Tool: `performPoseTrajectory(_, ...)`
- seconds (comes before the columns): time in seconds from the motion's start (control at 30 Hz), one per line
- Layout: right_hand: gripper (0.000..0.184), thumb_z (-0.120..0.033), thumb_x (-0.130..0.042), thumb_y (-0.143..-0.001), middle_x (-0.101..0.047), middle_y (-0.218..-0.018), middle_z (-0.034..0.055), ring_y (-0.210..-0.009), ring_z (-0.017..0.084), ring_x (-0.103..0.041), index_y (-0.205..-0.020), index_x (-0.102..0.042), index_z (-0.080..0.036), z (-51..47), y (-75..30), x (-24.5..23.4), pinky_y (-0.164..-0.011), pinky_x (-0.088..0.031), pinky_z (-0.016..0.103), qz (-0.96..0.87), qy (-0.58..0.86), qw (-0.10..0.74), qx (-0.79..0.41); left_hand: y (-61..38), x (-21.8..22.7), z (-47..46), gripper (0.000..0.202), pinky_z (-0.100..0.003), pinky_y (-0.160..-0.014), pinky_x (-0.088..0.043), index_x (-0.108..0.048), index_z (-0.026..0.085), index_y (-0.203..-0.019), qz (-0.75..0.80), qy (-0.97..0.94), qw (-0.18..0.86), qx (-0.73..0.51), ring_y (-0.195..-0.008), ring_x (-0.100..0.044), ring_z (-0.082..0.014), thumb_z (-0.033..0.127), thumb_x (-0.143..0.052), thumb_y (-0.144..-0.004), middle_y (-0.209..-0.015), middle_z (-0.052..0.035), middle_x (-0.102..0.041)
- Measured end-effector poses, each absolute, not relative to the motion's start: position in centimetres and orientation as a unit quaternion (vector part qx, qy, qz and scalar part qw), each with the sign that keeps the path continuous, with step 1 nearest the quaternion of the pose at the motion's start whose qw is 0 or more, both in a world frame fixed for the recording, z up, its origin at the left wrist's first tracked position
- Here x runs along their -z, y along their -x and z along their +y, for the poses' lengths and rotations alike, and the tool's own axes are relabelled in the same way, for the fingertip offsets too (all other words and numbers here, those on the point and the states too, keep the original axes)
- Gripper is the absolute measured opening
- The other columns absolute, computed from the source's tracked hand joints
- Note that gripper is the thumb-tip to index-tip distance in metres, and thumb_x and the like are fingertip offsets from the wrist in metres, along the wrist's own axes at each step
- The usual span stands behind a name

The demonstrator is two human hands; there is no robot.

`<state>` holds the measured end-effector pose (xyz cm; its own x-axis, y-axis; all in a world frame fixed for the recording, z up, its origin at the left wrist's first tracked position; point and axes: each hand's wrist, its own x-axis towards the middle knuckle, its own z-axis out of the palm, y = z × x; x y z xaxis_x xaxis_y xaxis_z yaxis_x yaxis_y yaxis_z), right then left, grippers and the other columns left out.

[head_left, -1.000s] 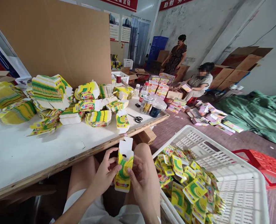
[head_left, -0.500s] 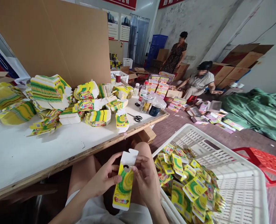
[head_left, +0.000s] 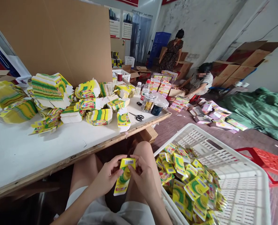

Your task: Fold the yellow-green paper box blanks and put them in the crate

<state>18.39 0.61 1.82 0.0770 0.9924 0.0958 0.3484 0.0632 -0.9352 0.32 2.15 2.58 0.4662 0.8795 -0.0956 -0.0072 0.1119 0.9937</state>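
Note:
Between both hands, above my lap, is a small yellow-and-green printed carton [head_left: 125, 176], tilted, its barcode end uppermost. My left hand [head_left: 112, 172] grips its left edge, with the thumb on the front face. On the right side, my right hand [head_left: 140, 170] pinches the carton near its top, thumb pressed on the front. To my right stands a white plastic basket [head_left: 237, 175] holding a heap of similar cartons [head_left: 196, 184]. Flat carton stacks [head_left: 99, 117] lie on the white table [head_left: 59, 150], and one separate carton blank [head_left: 123, 120] sits near its edge.
Black scissors [head_left: 137, 117], a clear jar [head_left: 148, 103] and a dark mug [head_left: 157, 109] stand at the table's right end. A red stool [head_left: 268, 165] is beyond the basket. Two people are farther back near pink boxes [head_left: 164, 89] on the floor.
The carton's white top flap, raised before, is now folded down, and the barcode end shows. Both hands have moved to its top. The standing person has turned; the seated one leans lower.

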Motion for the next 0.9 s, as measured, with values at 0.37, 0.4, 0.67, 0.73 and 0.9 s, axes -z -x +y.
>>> performPoseTrajectory(0.37, 0.038, -0.021, -0.065, -0.077, -0.073, -0.088, 0.0020, -0.071, 0.021, -0.069, -0.115, -0.061, -0.023, 0.8, -17.7, -0.8, -0.062, -0.053, 0.029, -0.580, 0.601, 0.430, -0.343, -0.3, -2.5, 2.3, 0.049, -0.037, -0.088, -0.053, -0.054, 0.020, -0.135, 0.384, -0.553, 0.646, -0.360, -0.102, -0.068, -0.0269, 0.033, -0.063, -0.089, -0.118, -0.0133, -0.072)
performPoseTrajectory(0.4, 0.038, -0.021, -0.066, -0.077, -0.072, -0.086, 0.0017, -0.069, 0.021, -0.068, -0.115, -0.061, -0.023, 0.8, -17.5, -0.7, -0.061, -0.052, 0.029, -0.577, 0.607, 0.433, -0.332, -0.3, -2.5, 2.3, 0.048, -0.037, -0.088, -0.053, -0.054, 0.020, -0.135, 0.388, -0.552, 0.643, -0.362, -0.102, -0.068, -0.0269, 0.033, -0.063, -0.089, -0.118, -0.0133, -0.072)
performPoseTrajectory(0.67, 0.034, -0.029, -0.064, -0.086, -0.055, -0.068, -0.0044, -0.058, 0.015, -0.056, -0.120, -0.064, -0.022, 0.4, -18.1, -1.6, -0.053, -0.046, 0.025, -0.606, 0.563, 0.433, -0.358, 0.2, -3.0, 2.5, 0.054, -0.036, -0.079, -0.054, -0.056, 0.022, -0.131, 0.393, -0.474, 0.707, -0.348, -0.088, -0.070, -0.0244, 0.036, -0.072, -0.082, -0.107, -0.0109, -0.074)
performPoseTrajectory(0.73, 0.034, -0.028, -0.066, -0.084, -0.058, -0.070, -0.0036, -0.058, 0.016, -0.056, -0.118, -0.063, -0.022, 0.3, -18.0, -1.6, -0.052, -0.046, 0.025, -0.598, 0.566, 0.436, -0.364, 0.2, -3.0, 2.5, 0.054, -0.034, -0.078, -0.053, -0.056, 0.022, -0.131, 0.385, -0.477, 0.708, -0.350, -0.088, -0.070, -0.0241, 0.036, -0.072, -0.082, -0.108, -0.0107, -0.075)
performPoseTrajectory(0.9, 0.035, -0.025, -0.066, -0.082, -0.072, -0.092, 0.0028, -0.065, 0.020, -0.066, -0.116, -0.061, -0.023, 0.1, -17.0, -0.9, -0.059, -0.052, 0.030, -0.577, 0.604, 0.435, -0.336, 0.0, -2.6, 2.5, 0.052, -0.035, -0.082, -0.053, -0.058, 0.020, -0.131, 0.389, -0.516, 0.670, -0.367, -0.095, -0.069, -0.0263, 0.037, -0.071, -0.084, -0.109, -0.0119, -0.075)
